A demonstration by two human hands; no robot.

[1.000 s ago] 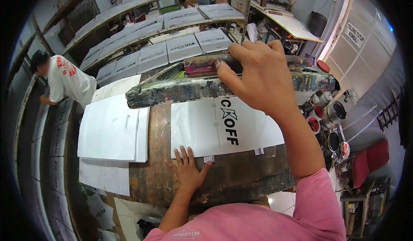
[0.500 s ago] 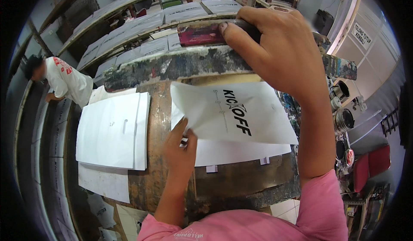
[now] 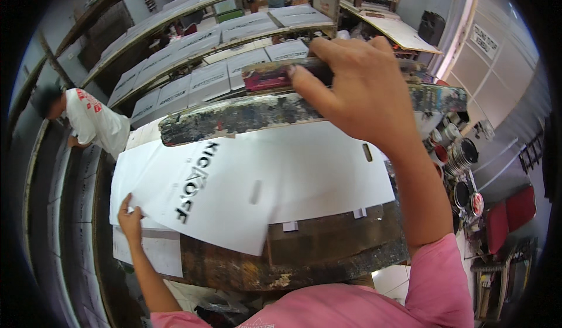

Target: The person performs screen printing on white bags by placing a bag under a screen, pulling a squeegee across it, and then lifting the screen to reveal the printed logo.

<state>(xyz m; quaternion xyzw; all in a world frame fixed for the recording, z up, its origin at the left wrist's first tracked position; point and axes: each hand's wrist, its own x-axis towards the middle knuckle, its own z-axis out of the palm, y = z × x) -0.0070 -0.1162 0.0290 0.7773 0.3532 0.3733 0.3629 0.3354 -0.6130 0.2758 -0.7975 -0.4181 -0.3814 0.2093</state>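
My left hand (image 3: 130, 219) pinches the edge of a white bag with black print (image 3: 231, 211). This printed bag is blurred by motion and spans from the left stack of white bags (image 3: 122, 178) toward the middle; a handle slot shows in it. My right hand (image 3: 369, 91) is closed round a paint-stained squeegee (image 3: 266, 77), thumb in front, other fingers partly hidden behind. Just below it runs the raised, ink-crusted edge of a screen frame (image 3: 234, 117). Under that frame a plain white bag with a handle slot (image 3: 333, 178) lies on the printing board (image 3: 333, 240), against small white tabs (image 3: 290, 226).
Racks beyond hold rows of printed white bags (image 3: 211, 85). At the far left a person in a white shirt (image 3: 96, 117) leans over another rack. Ink cans (image 3: 462, 152) crowd the right side, near a red chair (image 3: 509, 219).
My left hand has carried the printed bag leftward off the board, over the left stack. A plain bag now shows on the board. The right hand keeps its hold on the squeegee.
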